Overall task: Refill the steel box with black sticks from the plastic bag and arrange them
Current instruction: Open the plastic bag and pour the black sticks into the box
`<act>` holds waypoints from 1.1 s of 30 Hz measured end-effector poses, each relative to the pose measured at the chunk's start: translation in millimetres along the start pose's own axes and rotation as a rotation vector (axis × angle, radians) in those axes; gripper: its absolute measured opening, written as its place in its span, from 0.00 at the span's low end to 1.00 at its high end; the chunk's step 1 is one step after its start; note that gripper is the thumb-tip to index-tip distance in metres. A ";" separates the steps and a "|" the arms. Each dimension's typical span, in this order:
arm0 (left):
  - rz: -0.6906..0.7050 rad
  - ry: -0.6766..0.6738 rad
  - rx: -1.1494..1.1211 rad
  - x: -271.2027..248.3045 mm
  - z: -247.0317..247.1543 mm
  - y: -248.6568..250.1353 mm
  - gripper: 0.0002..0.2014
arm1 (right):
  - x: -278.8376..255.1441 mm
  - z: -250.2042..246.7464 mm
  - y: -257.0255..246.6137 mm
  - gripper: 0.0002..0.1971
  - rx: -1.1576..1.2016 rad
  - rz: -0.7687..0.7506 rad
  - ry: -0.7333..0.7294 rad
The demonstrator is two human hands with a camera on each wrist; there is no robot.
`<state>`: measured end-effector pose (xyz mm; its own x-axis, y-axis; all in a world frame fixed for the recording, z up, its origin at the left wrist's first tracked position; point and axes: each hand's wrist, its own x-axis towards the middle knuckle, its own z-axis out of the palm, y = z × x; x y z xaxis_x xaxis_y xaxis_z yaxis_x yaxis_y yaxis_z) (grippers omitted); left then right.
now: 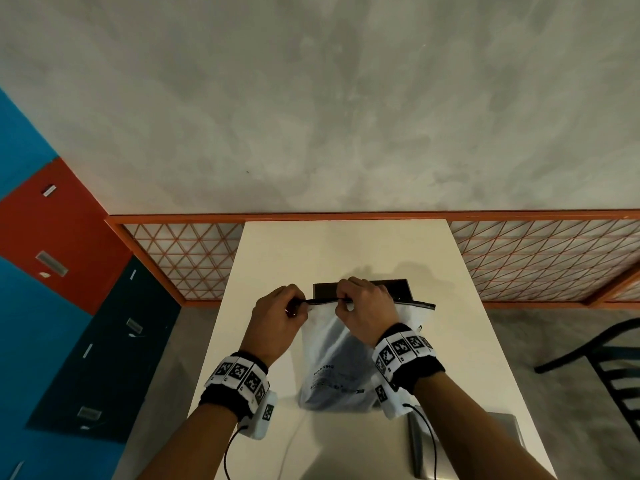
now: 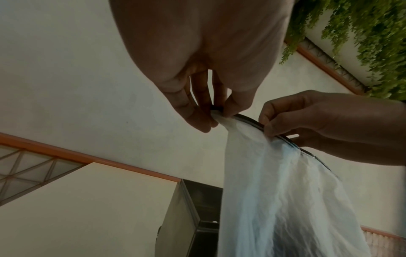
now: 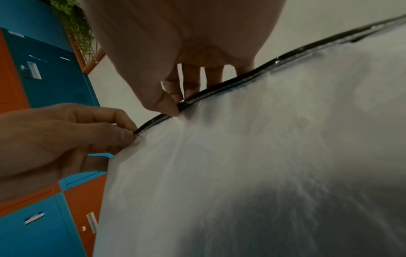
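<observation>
A frosted plastic bag (image 1: 343,344) stands upright on the white table (image 1: 346,247), with a dark mass of contents showing through its bottom (image 1: 329,398). Its black zip strip (image 1: 323,300) runs along the top. My left hand (image 1: 298,304) pinches the strip's left end, and my right hand (image 1: 344,301) pinches it a little further right. The left wrist view shows my left fingertips (image 2: 216,114) pinching the bag's corner (image 2: 222,120). In the right wrist view my right thumb (image 3: 169,106) presses on the strip (image 3: 241,81). The steel box (image 1: 388,284) stands just behind the bag, mostly hidden; its wall (image 2: 180,217) shows.
A flat grey metal piece (image 1: 485,441) lies at the table's near right, under my right forearm. A dark chair (image 1: 609,368) stands to the right of the table. Blue and orange lockers (image 1: 62,271) line the left. An orange lattice rail (image 1: 180,258) runs behind the table.
</observation>
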<state>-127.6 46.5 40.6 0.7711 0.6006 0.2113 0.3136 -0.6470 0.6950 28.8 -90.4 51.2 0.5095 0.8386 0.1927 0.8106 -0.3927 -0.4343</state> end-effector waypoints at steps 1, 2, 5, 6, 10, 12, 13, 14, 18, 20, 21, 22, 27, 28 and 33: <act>0.001 0.004 -0.009 -0.1 -0.4 0.3 0.08 | -0.5 0.0 -0.6 0.02 0.008 -0.002 0.001; 0.002 0.010 -0.014 -0.1 -0.6 0.6 0.08 | -0.6 -0.3 -1.2 0.02 0.015 -0.005 0.002; 0.005 0.010 -0.031 -0.1 -1.0 1.7 0.09 | -0.3 -0.7 -0.7 0.01 0.048 -0.006 0.011; 0.013 0.003 -0.033 0.0 -0.8 1.7 0.10 | 0.5 -0.3 0.4 0.02 0.068 -0.003 0.013; 0.038 -0.015 -0.034 0.7 -0.8 5.9 0.12 | 4.0 2.6 0.0 0.06 0.135 -0.093 0.000; 0.064 -0.034 -0.044 1.2 0.0 11.2 0.11 | 5.6 4.4 -5.9 0.08 0.132 -0.178 -0.020; 0.078 -0.045 -0.052 0.9 0.0 13.4 0.11 | 6.6 6.0 -10.0 0.07 0.122 -0.210 -0.030; 0.088 -0.052 -0.056 0.8 0.0 13.9 0.10 | 8.0 7.3 -13.3 0.06 0.112 -0.232 -0.034; 0.064 -0.055 0.001 1.4 1.5 3.5 0.11 | 10.3 8.9 -17.0 0.02 0.015 -0.247 -0.048; 0.073 -0.036 0.032 1.1 1.6 -1.7 0.13 | 10.4 9.2 -12.4 0.03 -0.049 -0.258 -0.056; 0.079 -0.015 0.029 0.9 1.2 -3.9 0.13 | 10.3 8.6 -8.7 0.05 -0.066 -0.254 -0.066; 0.082 0.008 0.018 0.8 0.5 -6.2 0.12 | 10.2 7.7 -3.4 0.08 -0.072 -0.246 -0.073; 0.106 0.045 -0.020 -1.1 -0.1 -14.0 0.13 | 8.2 -1.9 20.8 0.07 -0.069 -0.189 -0.119; 0.119 0.025 -0.016 -1.3 1.2 -12.6 0.14 | 7.9 -2.1 21.2 0.06 -0.062 -0.195 -0.111; 0.163 -0.112 0.090 3.7 11.2 -2.8 0.10 | 6.2 -0.3 8.1 0.13 -0.040 -0.268 -0.051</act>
<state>-119.4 45.3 31.8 0.8706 0.4322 0.2350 0.2240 -0.7736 0.5927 38.6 -88.4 49.2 0.2611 0.9320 0.2514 0.9257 -0.1679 -0.3389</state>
